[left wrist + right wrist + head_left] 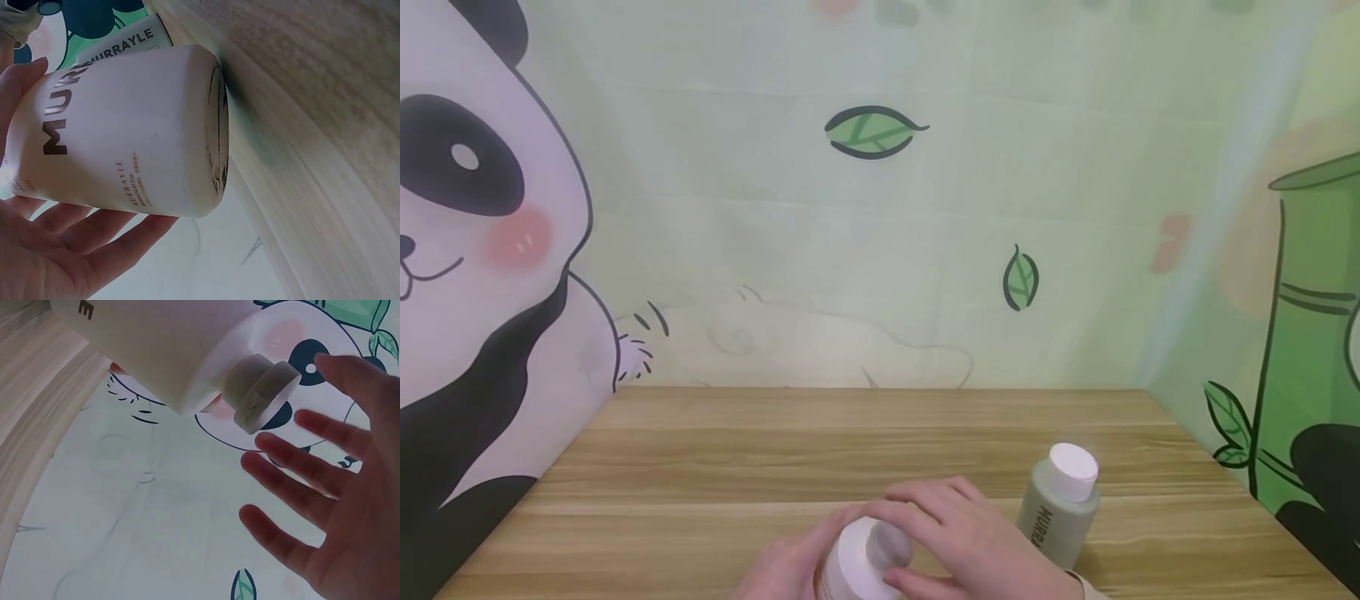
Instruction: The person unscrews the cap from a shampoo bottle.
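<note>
A white bottle [131,137] with dark lettering is in my left hand [94,250]. The fingers and thumb grip it around its sides, and its base shows close to the wooden table in the left wrist view. Its pale cap [267,397] sits at the neck, with a wider outer rim. My right hand [337,481] is beside the cap, fingers spread and slightly bent. A gap shows between fingertips and cap in the right wrist view. From the head view, the right hand [970,533] arches over the bottle top.
A grey-green bottle [1060,517] with a white cap stands upright on the wooden table [775,450], just right of my right hand. Behind the table hangs a pale green backdrop [737,167] printed with a panda, leaves and bamboo.
</note>
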`<state>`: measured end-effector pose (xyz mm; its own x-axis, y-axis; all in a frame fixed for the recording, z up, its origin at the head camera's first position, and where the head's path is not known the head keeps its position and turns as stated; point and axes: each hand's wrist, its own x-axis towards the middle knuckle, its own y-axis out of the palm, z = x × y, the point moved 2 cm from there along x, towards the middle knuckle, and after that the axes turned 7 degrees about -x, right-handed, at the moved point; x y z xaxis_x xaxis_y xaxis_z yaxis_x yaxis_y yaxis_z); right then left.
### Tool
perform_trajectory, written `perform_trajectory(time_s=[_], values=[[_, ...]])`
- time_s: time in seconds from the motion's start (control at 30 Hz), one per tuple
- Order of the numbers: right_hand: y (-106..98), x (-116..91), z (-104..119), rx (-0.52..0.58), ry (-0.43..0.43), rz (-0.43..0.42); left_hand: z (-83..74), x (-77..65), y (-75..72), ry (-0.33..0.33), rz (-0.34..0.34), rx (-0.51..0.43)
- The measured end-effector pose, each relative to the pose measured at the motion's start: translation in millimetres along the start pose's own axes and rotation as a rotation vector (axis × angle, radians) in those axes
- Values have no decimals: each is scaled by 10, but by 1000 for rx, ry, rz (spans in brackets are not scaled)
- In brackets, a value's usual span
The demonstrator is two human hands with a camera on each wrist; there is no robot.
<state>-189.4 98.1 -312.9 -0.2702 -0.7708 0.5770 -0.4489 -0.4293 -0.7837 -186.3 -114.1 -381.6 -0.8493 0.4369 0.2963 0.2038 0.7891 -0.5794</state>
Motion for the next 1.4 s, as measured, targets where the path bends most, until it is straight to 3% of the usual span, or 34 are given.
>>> perform_trajectory(time_s=[0.23, 0.53, 0.73, 1.13, 1.23, 1.4], values=[[38, -20, -15, -32, 68, 10, 1, -7, -2, -11, 7, 5], [86, -7, 0, -43, 1, -50, -4, 1, -20, -55, 32, -12], [85, -6, 9, 32, -33, -9, -11, 1, -10, -48, 17, 7], [62, 14, 1, 36, -144, 11, 0, 5, -7, -46, 12, 12], [49, 11, -1, 43, -114, 23, -12, -6, -1, -27, 6, -2], [44, 3, -10, 6, 32, 25, -12, -6, -1, -26, -6, 28]])
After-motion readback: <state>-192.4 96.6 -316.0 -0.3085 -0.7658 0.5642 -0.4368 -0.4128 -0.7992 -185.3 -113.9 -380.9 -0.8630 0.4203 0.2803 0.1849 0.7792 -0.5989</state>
